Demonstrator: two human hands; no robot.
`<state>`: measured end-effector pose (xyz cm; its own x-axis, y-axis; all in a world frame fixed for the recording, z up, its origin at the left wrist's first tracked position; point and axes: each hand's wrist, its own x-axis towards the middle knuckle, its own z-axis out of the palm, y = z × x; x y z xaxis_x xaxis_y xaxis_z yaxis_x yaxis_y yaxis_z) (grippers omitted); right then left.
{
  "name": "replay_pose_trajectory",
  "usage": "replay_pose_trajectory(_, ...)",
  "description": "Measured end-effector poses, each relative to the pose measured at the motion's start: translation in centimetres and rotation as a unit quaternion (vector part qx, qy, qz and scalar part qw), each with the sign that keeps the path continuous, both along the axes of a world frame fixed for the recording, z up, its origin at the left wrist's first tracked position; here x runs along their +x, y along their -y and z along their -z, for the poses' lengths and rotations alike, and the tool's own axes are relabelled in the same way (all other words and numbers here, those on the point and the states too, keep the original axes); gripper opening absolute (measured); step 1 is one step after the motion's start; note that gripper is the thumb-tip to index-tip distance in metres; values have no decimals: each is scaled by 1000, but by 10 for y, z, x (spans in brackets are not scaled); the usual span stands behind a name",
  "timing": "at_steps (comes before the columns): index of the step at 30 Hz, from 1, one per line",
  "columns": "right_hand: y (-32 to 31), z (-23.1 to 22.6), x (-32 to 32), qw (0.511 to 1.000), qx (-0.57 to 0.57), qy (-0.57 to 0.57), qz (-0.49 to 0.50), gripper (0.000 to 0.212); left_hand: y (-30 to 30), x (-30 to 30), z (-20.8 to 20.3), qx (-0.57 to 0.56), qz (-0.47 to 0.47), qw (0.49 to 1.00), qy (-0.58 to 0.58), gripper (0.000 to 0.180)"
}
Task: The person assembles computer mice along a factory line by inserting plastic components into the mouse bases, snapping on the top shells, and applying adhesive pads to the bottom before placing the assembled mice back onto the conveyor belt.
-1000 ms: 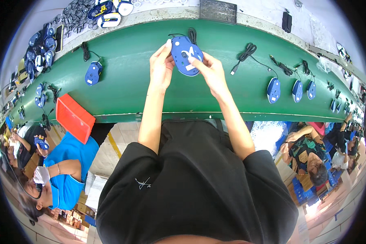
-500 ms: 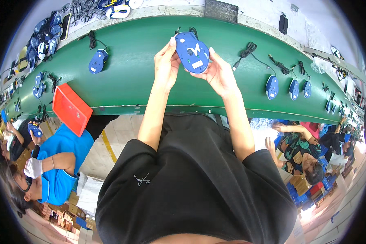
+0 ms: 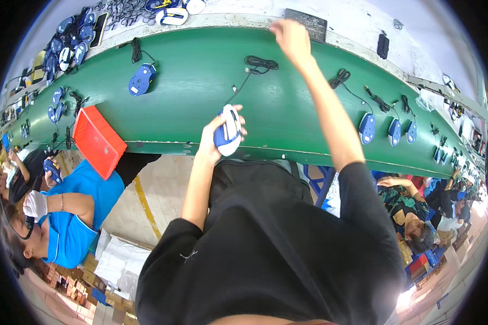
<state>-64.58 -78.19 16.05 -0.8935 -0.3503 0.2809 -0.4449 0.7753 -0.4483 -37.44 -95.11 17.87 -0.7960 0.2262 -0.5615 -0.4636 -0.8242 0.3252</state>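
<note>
My left hand (image 3: 214,138) is closed around a blue and white computer mouse (image 3: 229,131), near the front edge of the green conveyor belt (image 3: 190,70). The mouse's white and blue upper side faces up. From its far end a black cable (image 3: 261,64) runs out to a bundled coil on the belt. My right hand (image 3: 293,40) reaches across to the belt's far edge, beside a dark rectangular tray (image 3: 309,24). Its fingertips are smeared by motion, so whether they hold anything cannot be made out.
A mouse lies underside up at left (image 3: 142,79); several more lie along the right side, such as one blue mouse (image 3: 367,128). A red bin (image 3: 98,142) sits at the belt's near edge. Co-workers sit on both sides, one in a blue shirt (image 3: 73,216).
The mouse has been turned from underside to upper side and brought nearer in my left hand. My right hand has let go of it and moved out toward the dark tray.
</note>
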Motion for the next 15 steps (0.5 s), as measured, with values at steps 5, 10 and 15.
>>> replay_pose_trajectory(5, 8, 26, -63, 977, 198, 37, -64, 23, 0, 38, 4, -21, -6, 999, 32, 52)
replay_pose_trajectory(10, -7, 46, -86, 954, 266, 61, -123, 21, -5, 36, 9, -21, -22, 998, 62, 49)
replay_pose_trajectory(15, -8, 42, -81, 965, 219, 92, -107, 20, -5, 27, 13, -19, -7, 998, 57, 49)
